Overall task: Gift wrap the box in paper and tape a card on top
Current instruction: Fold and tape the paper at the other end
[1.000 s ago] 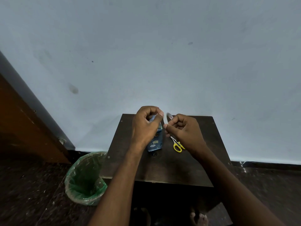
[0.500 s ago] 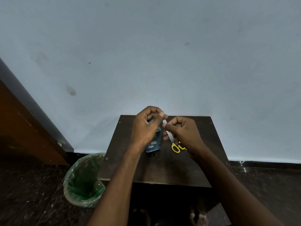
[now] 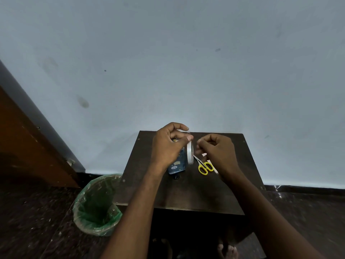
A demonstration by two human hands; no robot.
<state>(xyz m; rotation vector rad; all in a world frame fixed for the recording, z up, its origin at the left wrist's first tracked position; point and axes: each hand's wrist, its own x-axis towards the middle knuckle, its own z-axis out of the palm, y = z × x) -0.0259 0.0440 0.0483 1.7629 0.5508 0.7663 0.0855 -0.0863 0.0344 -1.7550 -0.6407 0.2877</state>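
Nearest, a green-lined bin (image 3: 97,206) beside my small table (image 3: 186,193). Yellow scissors (image 3: 205,166) lie mid-table. The wrapped box (image 3: 177,163) sits under my left hand (image 3: 168,146), which grips a tape roll (image 3: 190,153) on edge. My right hand (image 3: 216,150), fingers curled, seems to pinch the tape's end. Next: probably pull out a strip and cut it.

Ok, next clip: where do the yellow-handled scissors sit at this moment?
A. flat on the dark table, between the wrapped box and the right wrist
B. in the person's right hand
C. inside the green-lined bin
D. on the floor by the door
A: the yellow-handled scissors lie flat on the dark table, right of the wrapped box; neither the right hand nor the left hand grips them.
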